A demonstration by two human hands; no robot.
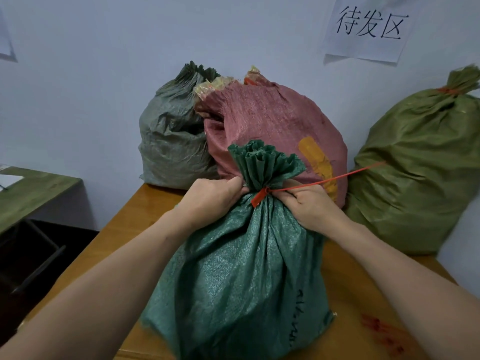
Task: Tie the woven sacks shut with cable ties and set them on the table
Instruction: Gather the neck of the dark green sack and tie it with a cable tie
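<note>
A dark green woven sack (239,276) stands upright on the wooden table (145,203) in front of me. Its gathered neck fans out above a red cable tie (262,194) cinched round it; the tie's long tail runs off to the right. My left hand (210,197) grips the neck from the left. My right hand (309,203) grips the sack just below the tie on the right.
Three tied sacks stand behind against the wall: a grey-green sack (174,136), a pink sack (275,126) and an olive sack (420,172). Loose red cable ties (384,331) lie on the table at lower right. A green-topped desk (31,193) stands at left.
</note>
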